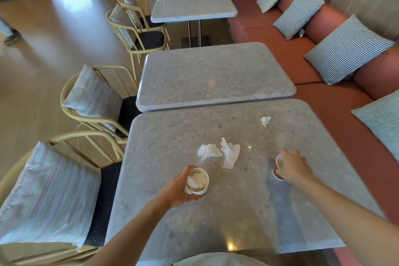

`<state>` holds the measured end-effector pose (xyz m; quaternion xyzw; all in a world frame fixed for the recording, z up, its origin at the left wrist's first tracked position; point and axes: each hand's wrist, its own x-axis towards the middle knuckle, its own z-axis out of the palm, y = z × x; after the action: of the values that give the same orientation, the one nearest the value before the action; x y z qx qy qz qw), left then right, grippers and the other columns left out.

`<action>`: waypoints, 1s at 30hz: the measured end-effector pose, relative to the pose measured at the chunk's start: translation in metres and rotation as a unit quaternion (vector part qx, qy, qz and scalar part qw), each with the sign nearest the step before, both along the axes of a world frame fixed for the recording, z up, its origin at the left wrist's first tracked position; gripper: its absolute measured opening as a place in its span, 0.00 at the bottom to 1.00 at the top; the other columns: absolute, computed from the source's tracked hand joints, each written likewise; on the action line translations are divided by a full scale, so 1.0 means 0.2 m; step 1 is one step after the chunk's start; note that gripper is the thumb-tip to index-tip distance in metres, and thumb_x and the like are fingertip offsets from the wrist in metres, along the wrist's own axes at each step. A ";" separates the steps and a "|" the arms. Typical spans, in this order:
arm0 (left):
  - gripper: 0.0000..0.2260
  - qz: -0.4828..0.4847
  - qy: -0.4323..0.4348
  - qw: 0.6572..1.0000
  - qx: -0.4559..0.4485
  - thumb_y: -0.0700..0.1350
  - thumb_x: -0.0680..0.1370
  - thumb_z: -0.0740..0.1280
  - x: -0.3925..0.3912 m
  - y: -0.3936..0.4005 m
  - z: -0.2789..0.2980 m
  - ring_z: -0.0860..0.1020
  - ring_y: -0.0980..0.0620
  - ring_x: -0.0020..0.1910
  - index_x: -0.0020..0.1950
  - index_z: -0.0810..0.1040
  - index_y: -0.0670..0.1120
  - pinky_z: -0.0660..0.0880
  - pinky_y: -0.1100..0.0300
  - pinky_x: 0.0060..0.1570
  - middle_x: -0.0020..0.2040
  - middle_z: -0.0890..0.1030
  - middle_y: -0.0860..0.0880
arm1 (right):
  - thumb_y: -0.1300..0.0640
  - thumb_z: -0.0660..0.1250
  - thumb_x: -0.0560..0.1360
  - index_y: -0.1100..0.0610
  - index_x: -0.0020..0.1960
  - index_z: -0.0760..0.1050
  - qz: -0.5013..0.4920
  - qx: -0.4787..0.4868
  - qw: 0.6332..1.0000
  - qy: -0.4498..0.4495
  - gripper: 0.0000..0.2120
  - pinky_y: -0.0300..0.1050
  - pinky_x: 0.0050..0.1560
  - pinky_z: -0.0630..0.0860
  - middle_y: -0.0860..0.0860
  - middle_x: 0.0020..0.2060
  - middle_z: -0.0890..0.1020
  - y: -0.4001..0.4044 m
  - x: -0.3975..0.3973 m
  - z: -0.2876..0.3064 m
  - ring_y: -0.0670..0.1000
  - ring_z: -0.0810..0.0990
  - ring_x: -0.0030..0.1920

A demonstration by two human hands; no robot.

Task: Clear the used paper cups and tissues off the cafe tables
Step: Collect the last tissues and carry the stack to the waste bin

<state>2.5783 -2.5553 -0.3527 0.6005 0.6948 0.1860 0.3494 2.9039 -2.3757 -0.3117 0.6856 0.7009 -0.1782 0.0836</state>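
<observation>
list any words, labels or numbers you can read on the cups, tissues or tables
None can be read.
Left cup: no print shows; a tissue is stuffed inside.
Right cup: mostly covered by the right hand; no print shows.
Tissues: plain white.
Table: bare stone.

A single wide-angle head view looks forward and down, close over the near table (216,211). Beyond the fingers (290,153) further tables (216,75) recede, chairs (92,101) left, bench (323,97) right.
</observation>
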 end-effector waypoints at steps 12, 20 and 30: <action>0.43 0.090 -0.067 0.991 0.074 0.66 0.60 0.75 0.08 0.09 0.18 0.77 0.51 0.58 0.67 0.55 0.62 0.78 0.54 0.59 0.61 0.73 0.54 | 0.42 0.74 0.66 0.52 0.68 0.66 0.143 0.013 0.966 0.213 0.35 0.43 0.57 0.67 0.49 0.62 0.71 -0.09 -0.27 0.08 0.54 0.69 0.63; 0.41 0.098 -0.088 0.965 0.227 0.53 0.66 0.82 0.16 0.25 0.49 0.76 0.64 0.58 0.67 0.58 0.53 0.77 0.69 0.52 0.59 0.72 0.63 | 0.41 0.75 0.64 0.47 0.72 0.65 0.183 -0.008 0.943 0.278 0.39 0.41 0.57 0.70 0.42 0.60 0.68 -0.16 -0.38 0.11 0.47 0.74 0.59; 0.39 0.048 -0.063 0.975 0.210 0.57 0.65 0.79 0.24 0.30 0.57 0.75 0.64 0.57 0.67 0.58 0.59 0.79 0.56 0.55 0.59 0.72 0.66 | 0.44 0.77 0.61 0.44 0.75 0.56 0.169 0.000 0.898 0.407 0.49 0.48 0.64 0.74 0.37 0.63 0.75 -0.23 -0.48 0.20 0.41 0.75 0.63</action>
<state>2.6271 -2.4951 -0.2388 0.6131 0.6452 0.3817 0.2495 2.8083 -2.4209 -0.2716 0.4243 0.7793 -0.4246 -0.1799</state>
